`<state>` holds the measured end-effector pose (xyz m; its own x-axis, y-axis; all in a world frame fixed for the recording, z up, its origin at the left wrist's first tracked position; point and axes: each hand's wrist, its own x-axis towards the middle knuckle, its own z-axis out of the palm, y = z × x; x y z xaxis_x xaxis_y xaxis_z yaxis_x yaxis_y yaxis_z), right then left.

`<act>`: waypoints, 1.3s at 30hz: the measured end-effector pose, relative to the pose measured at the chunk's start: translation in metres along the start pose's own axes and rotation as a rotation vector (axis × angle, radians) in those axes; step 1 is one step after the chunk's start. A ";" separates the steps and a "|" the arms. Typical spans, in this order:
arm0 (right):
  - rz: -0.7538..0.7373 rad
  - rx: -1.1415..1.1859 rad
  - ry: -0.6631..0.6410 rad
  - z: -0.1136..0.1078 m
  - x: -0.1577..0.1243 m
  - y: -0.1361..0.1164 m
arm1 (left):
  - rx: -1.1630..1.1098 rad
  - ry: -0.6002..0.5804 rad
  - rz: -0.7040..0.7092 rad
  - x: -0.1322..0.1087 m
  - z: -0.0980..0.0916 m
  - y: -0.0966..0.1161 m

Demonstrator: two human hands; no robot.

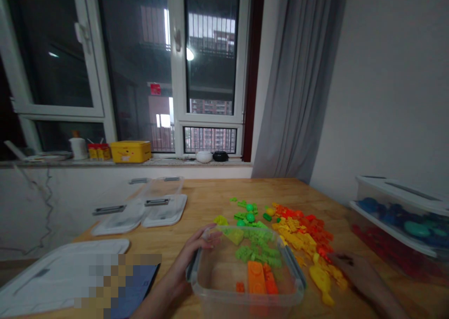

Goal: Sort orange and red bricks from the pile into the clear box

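A clear plastic box (210,294) stands on the wooden table (210,197) in front of me, with green and orange toy bricks inside. My left hand (191,253) grips its left rim, fingers over the edge. My right hand (354,272) lies blurred on the table to the right of the box, at the edge of a spread of yellow, orange and red bricks (301,230). I cannot tell whether it holds a piece. Green bricks (247,213) lie just behind the box.
Three clear lids (154,206) lie at the left of the table, a larger one (63,272) nearer me. Stacked bins with blue and red pieces (400,221) stand at the right. A yellow box (130,151) and jars sit on the windowsill.
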<state>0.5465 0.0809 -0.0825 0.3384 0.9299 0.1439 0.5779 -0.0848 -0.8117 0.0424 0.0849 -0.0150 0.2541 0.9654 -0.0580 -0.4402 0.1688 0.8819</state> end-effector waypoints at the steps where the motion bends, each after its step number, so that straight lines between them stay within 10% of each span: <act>1: 0.000 0.004 0.024 -0.001 -0.002 -0.006 | 0.006 0.000 0.004 0.000 0.000 0.000; 10: -0.155 0.116 0.134 0.007 -0.030 -0.089 | 0.023 0.007 0.007 -0.002 0.006 0.004; 20: -0.517 0.218 -0.194 0.048 -0.075 -0.167 | 0.014 -0.021 0.028 0.004 -0.006 -0.006; 29: -0.543 0.202 -0.268 0.054 -0.087 -0.168 | 0.048 -0.021 0.031 0.002 -0.002 -0.002; 39: -0.406 0.197 0.034 0.026 -0.041 -0.116 | 0.039 -0.009 0.011 0.002 -0.003 -0.002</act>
<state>0.4465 0.0618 -0.0087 0.1395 0.8615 0.4882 0.5179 0.3568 -0.7775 0.0411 0.0868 -0.0183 0.2570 0.9654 -0.0440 -0.4094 0.1500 0.8999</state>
